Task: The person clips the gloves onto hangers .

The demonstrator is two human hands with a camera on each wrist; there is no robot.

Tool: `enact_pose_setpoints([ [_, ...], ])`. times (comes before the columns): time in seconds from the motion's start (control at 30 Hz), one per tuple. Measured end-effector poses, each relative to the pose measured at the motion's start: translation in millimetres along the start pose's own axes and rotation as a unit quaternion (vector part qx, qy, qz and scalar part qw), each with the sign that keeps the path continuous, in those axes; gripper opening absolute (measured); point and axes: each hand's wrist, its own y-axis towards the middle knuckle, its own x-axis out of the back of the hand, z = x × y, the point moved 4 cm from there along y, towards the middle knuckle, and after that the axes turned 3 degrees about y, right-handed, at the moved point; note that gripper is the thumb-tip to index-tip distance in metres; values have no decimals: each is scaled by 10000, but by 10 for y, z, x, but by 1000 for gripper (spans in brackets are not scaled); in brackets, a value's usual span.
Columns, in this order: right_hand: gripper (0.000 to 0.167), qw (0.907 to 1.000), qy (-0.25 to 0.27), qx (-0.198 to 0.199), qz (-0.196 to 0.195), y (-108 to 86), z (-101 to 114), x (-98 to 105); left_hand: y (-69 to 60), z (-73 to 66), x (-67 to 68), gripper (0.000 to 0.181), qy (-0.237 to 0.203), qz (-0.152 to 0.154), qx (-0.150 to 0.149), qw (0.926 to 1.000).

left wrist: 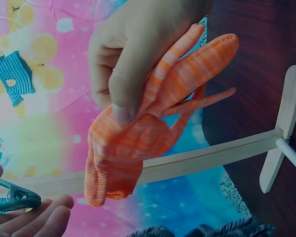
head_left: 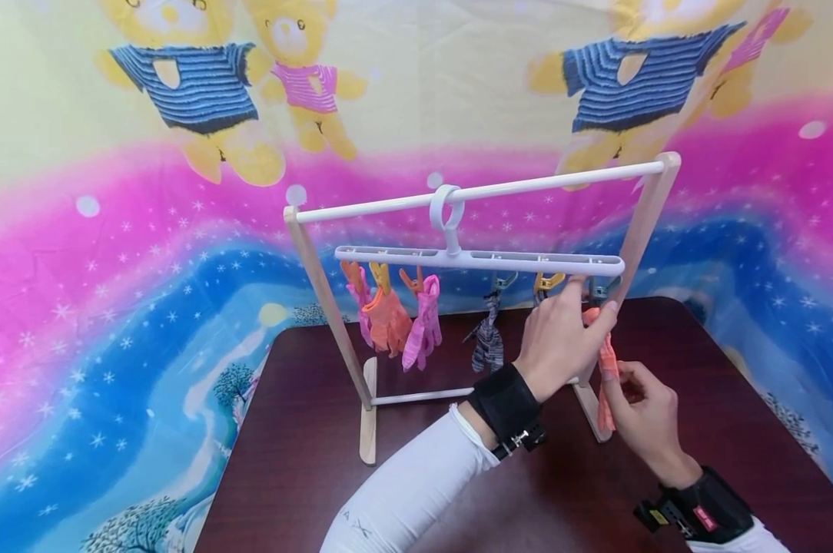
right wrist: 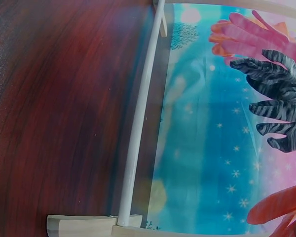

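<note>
My right hand (head_left: 641, 415) pinches a small orange knitted glove (left wrist: 133, 143) between thumb and fingers; its fingers point down toward the table. Just above and to the left, my left hand (head_left: 558, 338) is at the right end of the white hanger (head_left: 486, 263), with thumb and fingers on either side of a green clothespin (left wrist: 19, 197). In the left wrist view the glove's cuff is near the clothespin but apart from it. The right wrist view catches only part of the orange glove (right wrist: 276, 205) in its lower right corner.
The hanger's ring hooks over the white bar of a wooden rack (head_left: 638, 230) on a dark table (head_left: 292, 445). Pink gloves (head_left: 423, 326) and another orange glove (head_left: 389, 322) hang at left. Grey-black striped gloves (right wrist: 278, 118) hang further right. A patterned cloth (head_left: 147, 307) stands behind.
</note>
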Motion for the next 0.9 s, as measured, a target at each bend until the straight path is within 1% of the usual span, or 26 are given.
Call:
enact_pose_setpoints([
  [0.07,3,10000,-10,2,-9,-20,-101,-1,6,-17,18,39,-55,77,37,9999],
  [0.13,4,10000,38,3,-16,-37,-201,-2,13,-35,37,37,-109,88,61,9999],
  [0.23,4,10000,30,-9,18,-56,-273,-2,17,-57,56,36,-58,2,73,10000],
  [0.43,4,10000,-26,-5,60,-64,-266,-5,27,-100,89,38,277,-344,-59,9990],
  [0.63,5,10000,40,12,43,-59,-237,-5,37,-119,124,36,671,-642,-208,9955],
  [0.77,5,9999,43,-88,69,-60,-238,-5,38,-116,126,37,905,-726,-268,9929],
  [0.9,6,10000,51,-68,41,-67,-244,-10,21,-87,116,41,985,-726,-272,9921],
])
